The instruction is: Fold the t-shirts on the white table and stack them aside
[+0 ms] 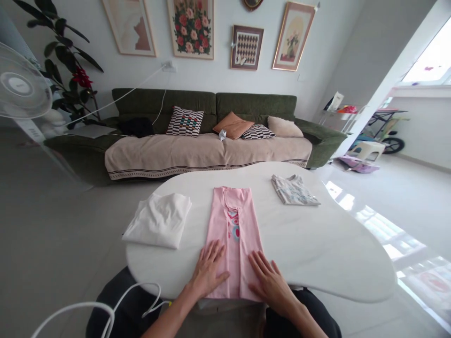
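Note:
A pink garment (216, 225) lies lengthwise on the white table (303, 244), its two sides folded in toward the middle. Between the folded sides a strip of printed front in red and blue shows. Flat on the near left part of the cloth rests my left hand (209, 270), fingers spread. My right hand (269, 279) presses on the near right edge in the same way, also with fingers stretched out. Neither hand grips the fabric. The garment's near end reaches the table's front edge.
White folded cloth (158, 220) lies at the table's left, and a folded grey printed shirt (294, 190) at the back right. Behind the table stands a green sofa (253, 105) with cushions. A fan (23, 84) is at the far left; a white cable (112, 312) runs near my left leg.

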`<state>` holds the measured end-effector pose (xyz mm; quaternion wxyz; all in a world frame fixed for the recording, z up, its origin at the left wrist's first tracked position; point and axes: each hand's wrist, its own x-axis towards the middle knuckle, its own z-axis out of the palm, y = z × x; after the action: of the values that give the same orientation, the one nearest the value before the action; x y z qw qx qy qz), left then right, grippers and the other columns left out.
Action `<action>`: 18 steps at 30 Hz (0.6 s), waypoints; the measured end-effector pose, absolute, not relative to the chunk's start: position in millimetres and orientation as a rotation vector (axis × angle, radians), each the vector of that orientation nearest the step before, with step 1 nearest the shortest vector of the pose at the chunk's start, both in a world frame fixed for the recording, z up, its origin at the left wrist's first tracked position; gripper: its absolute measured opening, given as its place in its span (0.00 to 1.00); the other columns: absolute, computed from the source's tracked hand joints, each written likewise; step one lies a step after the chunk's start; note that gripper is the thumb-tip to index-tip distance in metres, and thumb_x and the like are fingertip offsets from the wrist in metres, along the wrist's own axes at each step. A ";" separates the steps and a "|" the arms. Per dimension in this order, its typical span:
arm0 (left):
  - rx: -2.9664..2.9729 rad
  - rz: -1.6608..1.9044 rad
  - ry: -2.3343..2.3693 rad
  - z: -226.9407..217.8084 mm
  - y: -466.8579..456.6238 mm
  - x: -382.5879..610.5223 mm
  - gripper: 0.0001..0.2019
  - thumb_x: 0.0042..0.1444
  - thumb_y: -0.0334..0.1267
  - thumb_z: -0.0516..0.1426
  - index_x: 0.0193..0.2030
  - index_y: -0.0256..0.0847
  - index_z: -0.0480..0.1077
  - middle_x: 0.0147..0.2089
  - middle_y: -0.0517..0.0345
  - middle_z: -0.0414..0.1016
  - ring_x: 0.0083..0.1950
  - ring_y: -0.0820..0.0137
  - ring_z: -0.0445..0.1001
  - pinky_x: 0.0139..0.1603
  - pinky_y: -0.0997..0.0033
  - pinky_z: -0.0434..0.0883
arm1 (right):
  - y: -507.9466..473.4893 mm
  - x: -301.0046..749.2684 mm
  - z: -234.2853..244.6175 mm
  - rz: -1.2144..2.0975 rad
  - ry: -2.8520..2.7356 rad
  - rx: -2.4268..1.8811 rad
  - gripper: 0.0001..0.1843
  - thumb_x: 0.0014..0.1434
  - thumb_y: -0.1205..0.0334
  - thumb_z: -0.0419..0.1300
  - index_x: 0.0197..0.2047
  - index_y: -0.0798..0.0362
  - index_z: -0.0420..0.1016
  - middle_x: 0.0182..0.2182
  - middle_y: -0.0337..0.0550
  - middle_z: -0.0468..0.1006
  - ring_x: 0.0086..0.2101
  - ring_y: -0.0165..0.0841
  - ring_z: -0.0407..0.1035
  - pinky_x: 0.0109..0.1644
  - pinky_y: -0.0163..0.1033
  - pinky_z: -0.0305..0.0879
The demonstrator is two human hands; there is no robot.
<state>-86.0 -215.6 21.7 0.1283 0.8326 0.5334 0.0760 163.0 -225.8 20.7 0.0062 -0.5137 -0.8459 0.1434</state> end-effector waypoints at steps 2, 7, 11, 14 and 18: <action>2.414 0.146 1.507 28.0 -228.9 -92.8 0.38 0.49 0.61 0.47 0.64 0.48 0.40 0.67 0.50 0.37 0.66 0.53 0.35 0.60 0.45 0.44 | -249.3 168.4 17.4 0.409 -2.711 -1.508 0.43 0.52 0.48 0.50 0.64 0.48 0.30 0.63 0.45 0.38 0.61 0.42 0.33 0.59 0.58 0.42; 2.448 -0.012 1.482 28.6 -256.4 -99.2 0.43 0.44 0.38 0.59 0.63 0.53 0.37 0.67 0.55 0.32 0.66 0.55 0.32 0.61 0.47 0.43 | -269.6 165.4 -1.9 -0.012 -2.670 -1.560 0.43 0.49 0.76 0.45 0.63 0.41 0.31 0.62 0.38 0.43 0.60 0.41 0.40 0.57 0.60 0.47; 2.392 -0.034 1.528 27.3 -265.8 -101.9 0.43 0.42 0.18 0.47 0.63 0.56 0.39 0.67 0.63 0.34 0.66 0.62 0.35 0.62 0.52 0.45 | -269.3 165.9 -6.7 -0.169 -2.677 -1.478 0.44 0.46 0.81 0.41 0.63 0.39 0.33 0.61 0.37 0.47 0.59 0.40 0.45 0.55 0.59 0.53; 2.348 0.013 1.473 30.1 -271.5 -106.9 0.42 0.40 0.18 0.45 0.62 0.56 0.43 0.66 0.66 0.36 0.66 0.64 0.38 0.62 0.54 0.48 | -271.9 172.3 -5.7 -0.211 -2.716 -1.351 0.45 0.46 0.80 0.43 0.62 0.36 0.35 0.61 0.36 0.47 0.59 0.40 0.46 0.55 0.58 0.53; 2.268 0.048 1.392 40.1 -269.5 -110.3 0.39 0.41 0.22 0.46 0.61 0.56 0.49 0.65 0.67 0.41 0.66 0.63 0.41 0.62 0.54 0.49 | -268.3 174.5 -7.8 -0.230 -2.696 -1.328 0.42 0.49 0.78 0.44 0.62 0.37 0.36 0.61 0.38 0.49 0.58 0.40 0.49 0.54 0.54 0.57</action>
<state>-110.3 -269.5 40.1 0.2378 0.8276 0.5082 0.0175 174.5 -268.3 -7.8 0.0635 -0.4397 -0.8927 -0.0762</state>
